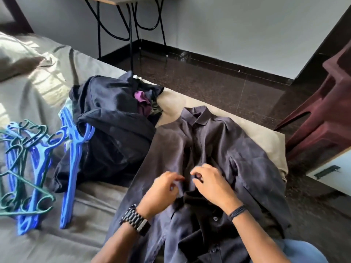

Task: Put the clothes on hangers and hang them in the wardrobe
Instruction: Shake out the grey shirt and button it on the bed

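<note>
A dark collared shirt lies spread face up on the bed, collar pointing away from me. My left hand and my right hand meet at its button placket mid-chest, fingers curled and pinching the two front edges. A pile of dark clothes with a purple piece sits behind and left of the shirt. Blue plastic hangers lean against that pile, and more blue and green hangers lie in a heap at the far left.
The bed has a grey-green sheet and a pillow at the upper left. A maroon plastic chair stands on the dark floor to the right. A black metal table frame is by the wall.
</note>
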Demonstrator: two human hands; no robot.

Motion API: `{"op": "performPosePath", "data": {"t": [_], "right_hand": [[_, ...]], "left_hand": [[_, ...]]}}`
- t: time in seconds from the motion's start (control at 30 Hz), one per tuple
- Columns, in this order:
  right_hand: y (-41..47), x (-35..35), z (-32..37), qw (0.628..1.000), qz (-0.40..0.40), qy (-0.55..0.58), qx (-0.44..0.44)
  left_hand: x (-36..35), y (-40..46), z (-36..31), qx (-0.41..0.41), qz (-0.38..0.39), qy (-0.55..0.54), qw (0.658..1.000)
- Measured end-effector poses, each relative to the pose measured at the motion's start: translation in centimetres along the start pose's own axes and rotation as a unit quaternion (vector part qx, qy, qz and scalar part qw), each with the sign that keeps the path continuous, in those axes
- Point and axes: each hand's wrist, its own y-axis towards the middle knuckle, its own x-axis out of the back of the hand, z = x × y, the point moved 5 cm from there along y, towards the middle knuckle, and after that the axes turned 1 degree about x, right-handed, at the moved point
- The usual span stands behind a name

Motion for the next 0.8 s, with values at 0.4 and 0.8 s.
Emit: {"op": "performPosePath", "data": {"t": [0.4,0.8], "right_hand": [[7.0,-10.0,23.3,0.939,0.219,0.143,0.224],[9.3,-17.5,27.2,0.967,0.167,0.127,0.148]], "left_hand": [[17.9,-8.6,14.3,0.215,-0.340,0.039,0.915],[16.1,-12.4,21.1,0.380,-0.229,0.159,0.882]]}}
